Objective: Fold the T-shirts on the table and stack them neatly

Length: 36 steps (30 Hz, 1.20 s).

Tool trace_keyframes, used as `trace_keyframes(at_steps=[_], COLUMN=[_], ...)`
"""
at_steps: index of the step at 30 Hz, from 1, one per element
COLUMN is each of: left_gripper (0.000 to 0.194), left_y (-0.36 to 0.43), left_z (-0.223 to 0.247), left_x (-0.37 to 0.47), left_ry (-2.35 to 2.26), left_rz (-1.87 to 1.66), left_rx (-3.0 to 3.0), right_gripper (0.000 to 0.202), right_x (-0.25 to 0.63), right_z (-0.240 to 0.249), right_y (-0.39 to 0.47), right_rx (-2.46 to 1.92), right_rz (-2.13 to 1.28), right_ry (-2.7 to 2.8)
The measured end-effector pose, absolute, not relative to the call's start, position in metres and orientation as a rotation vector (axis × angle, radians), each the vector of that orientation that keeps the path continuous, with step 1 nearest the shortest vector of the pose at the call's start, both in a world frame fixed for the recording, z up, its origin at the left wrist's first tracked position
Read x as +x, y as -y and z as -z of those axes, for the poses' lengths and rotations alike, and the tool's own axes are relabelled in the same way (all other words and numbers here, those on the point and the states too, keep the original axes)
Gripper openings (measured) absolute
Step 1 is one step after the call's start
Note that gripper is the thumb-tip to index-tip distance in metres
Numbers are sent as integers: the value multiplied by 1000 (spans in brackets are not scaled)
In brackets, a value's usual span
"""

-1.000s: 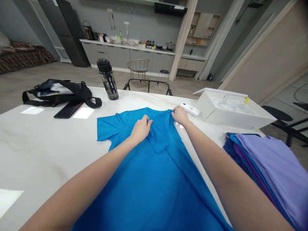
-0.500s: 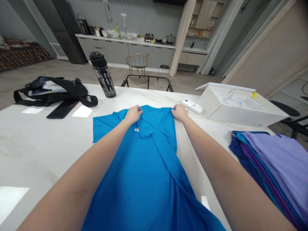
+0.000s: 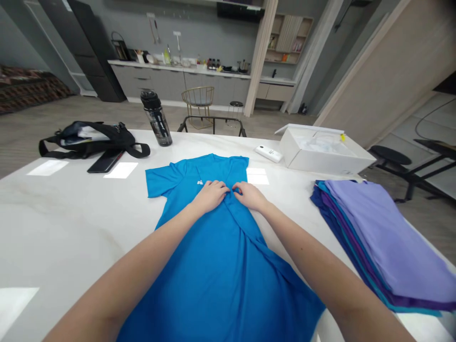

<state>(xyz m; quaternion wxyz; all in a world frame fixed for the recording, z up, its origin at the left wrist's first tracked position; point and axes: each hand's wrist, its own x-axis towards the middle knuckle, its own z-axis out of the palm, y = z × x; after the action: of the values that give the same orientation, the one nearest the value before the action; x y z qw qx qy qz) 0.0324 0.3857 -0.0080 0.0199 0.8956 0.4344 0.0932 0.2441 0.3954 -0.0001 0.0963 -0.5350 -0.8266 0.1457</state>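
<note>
A blue T-shirt [image 3: 206, 256] lies across the white table [image 3: 89, 228], its collar toward the far side. One short sleeve spreads out on the left, while the right side is folded over in a diagonal crease. My left hand [image 3: 213, 195] is closed on the fabric at the chest, just right of a small white logo [image 3: 200, 182]. Close beside it, my right hand [image 3: 250, 195] pinches the cloth near the upper end of the fold. The fingertips of both hands almost meet; the exact bit of fabric between them is partly hidden.
Folded clothes [image 3: 370, 223] are stacked at the right, lilac on top. Behind them stands an open white box [image 3: 317, 159], with a white handheld device [image 3: 269, 153] beside it. At the back left are a black bag [image 3: 107, 140], a phone [image 3: 105, 161] and a bottle [image 3: 158, 123].
Both hands have come from the shirt's shoulders down toward me and closer together at the chest. The collar area lies flatter, and the view has shifted slightly right.
</note>
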Motion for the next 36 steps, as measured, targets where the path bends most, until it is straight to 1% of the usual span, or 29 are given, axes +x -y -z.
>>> trace_keyframes(at_steps=[4,9,12,16,19,22,26,31,33,35,36], left_gripper=[30,32,31,31,30,28,23,24,24,22,26], left_y=[-337,-279,-247,-212,-191,-173,-158,-151,-145,-134,-126], left_z=[4,-2,-4,-7,-9,-11,-13,-18,-23,-29,-32], left_x=[40,56,71,92,106,119,129,125,121,119,118], left_ry=[-1371,-1232,-1211,-1195,-1101,-1053,-1100,-1194,-1216,-1188,-1144], left_rz=[-328,-322,-333,-332,-337,-342,-347,-434,-510,-586,-607], left_rx=[2831,2846,2861,2876,2894,2879,2856,2788,2741,2720,2729], right_gripper=[23,23,29,35,28,22,20,14,10,8,10], right_x=[246,271,288,301,301,298,308,337,342,339,335], right_z=[-9,-16,-15,-13,-13,-16,-20,-23,-27,-32,-34], right_y=[-336,-262,-215,-162,-137,-121,-101,-75,-64,-53,-47], right_rx=[-1678,-1693,-1751,-1861,-1935,-1969,-2029,-2154,-2099,-1950,-1858], right_rz=[-402,-410,-398,-228,-146,-163,-172,-199,-239,-286,-305], right_ry=[2361,2312,2323,2317,2300,2269,2207,2117,2060,2008,1996])
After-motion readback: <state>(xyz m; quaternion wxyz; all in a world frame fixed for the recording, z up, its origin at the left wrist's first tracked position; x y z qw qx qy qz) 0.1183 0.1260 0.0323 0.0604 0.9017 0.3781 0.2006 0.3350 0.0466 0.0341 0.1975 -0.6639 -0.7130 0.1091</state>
